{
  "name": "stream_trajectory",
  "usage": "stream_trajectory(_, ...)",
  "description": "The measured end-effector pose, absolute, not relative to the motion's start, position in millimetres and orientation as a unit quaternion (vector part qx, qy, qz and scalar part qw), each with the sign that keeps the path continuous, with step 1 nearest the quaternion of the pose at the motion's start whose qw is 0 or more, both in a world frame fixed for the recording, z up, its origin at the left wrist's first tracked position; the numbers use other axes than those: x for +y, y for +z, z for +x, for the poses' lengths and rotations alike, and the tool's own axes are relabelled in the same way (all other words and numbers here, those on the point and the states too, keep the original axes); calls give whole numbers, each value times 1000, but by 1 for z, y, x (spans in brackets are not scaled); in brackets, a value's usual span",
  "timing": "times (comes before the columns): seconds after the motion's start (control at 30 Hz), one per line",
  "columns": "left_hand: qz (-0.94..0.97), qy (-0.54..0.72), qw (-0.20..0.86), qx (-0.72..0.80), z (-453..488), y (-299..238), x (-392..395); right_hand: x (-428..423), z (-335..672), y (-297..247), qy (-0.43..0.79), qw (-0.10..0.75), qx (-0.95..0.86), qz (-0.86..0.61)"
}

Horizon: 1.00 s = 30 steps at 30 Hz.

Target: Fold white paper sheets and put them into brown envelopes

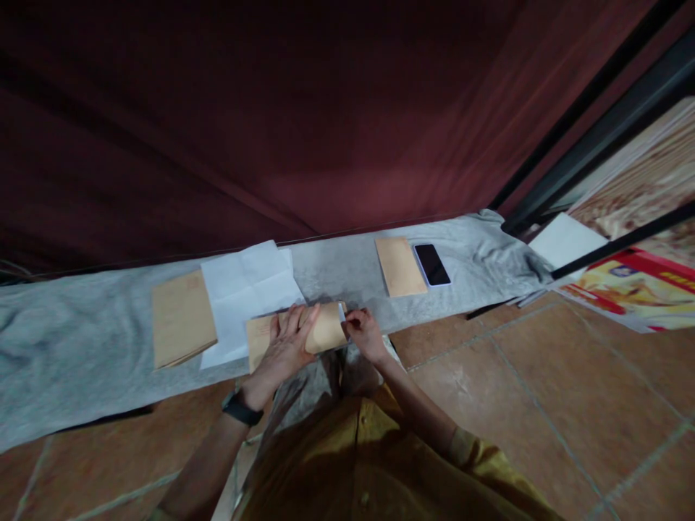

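Observation:
A brown envelope [326,329] lies on a grey cloth [70,340] right in front of me. My left hand [285,347] rests flat on it, fingers stretched out, pressing it down. My right hand [365,333] is at the envelope's right end, fingers pinched on a small white strip [342,312] at the flap. A black band sits on my left wrist. Unfolded white paper sheets [247,289] lie just behind the envelope, partly under it.
A stack of brown envelopes [182,317] lies to the left, another brown envelope [400,266] and a phone [431,264] to the right. Dark red curtain hangs behind. Tiled floor [543,391] lies at right, with printed posters [635,286] and white paper beyond.

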<state>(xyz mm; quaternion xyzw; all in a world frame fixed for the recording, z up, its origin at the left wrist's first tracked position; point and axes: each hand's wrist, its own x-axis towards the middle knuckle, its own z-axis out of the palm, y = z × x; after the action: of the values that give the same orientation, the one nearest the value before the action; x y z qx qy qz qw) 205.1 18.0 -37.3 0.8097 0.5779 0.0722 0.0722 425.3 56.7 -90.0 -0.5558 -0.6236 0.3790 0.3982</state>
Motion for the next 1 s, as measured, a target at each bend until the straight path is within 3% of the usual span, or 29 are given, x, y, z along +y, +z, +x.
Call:
stream_trajectory(0.3, 814, 62, 64, 574, 206, -35, 17, 60, 421, -93, 394, 368, -610, -580)
stream_trajectory(1.0, 811, 80, 61, 576, 205, -40, 15, 55, 412, -87, 417, 409, -566, -582)
